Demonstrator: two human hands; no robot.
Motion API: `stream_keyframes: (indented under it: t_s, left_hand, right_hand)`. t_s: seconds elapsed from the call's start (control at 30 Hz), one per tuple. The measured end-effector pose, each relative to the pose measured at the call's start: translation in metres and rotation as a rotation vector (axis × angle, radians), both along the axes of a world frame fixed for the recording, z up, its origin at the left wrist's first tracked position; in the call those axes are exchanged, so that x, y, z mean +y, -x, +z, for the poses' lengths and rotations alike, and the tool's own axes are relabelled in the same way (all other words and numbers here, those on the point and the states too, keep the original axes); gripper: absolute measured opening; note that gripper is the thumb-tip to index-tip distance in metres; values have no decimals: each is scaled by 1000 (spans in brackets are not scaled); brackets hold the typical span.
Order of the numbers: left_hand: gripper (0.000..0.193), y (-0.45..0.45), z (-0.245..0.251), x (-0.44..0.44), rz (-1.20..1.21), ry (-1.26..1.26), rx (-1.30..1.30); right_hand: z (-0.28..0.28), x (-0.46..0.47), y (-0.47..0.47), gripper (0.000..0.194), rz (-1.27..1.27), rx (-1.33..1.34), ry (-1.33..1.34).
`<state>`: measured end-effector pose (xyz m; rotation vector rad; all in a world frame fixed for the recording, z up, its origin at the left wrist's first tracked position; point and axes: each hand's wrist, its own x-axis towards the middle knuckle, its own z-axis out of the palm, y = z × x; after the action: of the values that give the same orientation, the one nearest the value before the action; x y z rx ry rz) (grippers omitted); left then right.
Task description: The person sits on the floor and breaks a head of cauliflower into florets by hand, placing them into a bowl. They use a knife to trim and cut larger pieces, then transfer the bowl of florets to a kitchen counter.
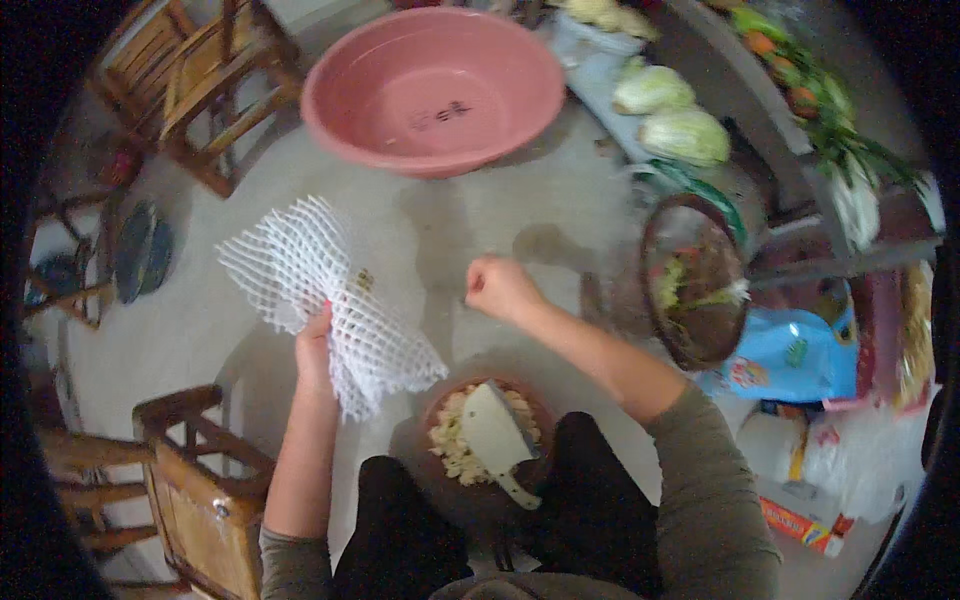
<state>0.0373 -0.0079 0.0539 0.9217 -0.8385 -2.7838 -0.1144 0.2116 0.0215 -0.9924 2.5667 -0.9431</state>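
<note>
My left hand (313, 341) grips a white foam net sleeve (390, 337) at its pinched middle, so both ends flare out. My right hand (502, 289) is curled into a fist over the floor, apart from the sleeve, and nothing shows in it. Between my knees stands a round reddish basin (551, 442) holding pale chopped vegetable pieces (450, 435), perhaps cauliflower. A cleaver (491, 431) with a light blade and handle lies flat across these pieces, its handle pointing towards me.
A large pink plastic basin (450, 82) sits on the floor ahead. Wooden chairs (210, 82) stand at left. To the right are napa cabbages (682, 135), a dark basket (652, 330) with vegetable scraps, a blue bag (795, 352) and a shelf (847, 262) bearing vegetables.
</note>
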Motion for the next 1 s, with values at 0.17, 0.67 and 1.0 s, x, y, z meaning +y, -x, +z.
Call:
stream_keyframes:
  t_s: [0.17, 0.67, 1.0]
  left_hand:
    - [35, 21, 73, 54, -258, 22, 221]
    - [34, 132, 69, 320, -1186, 2329, 749]
    - [24, 114, 88, 197, -562, 1670, 1173]
  right_hand:
    - [134, 87, -76, 9, -89, 327, 125]
    - [128, 234, -40, 38, -528, 319, 80]
    - [74, 235, 11, 39, 1, 32, -580]
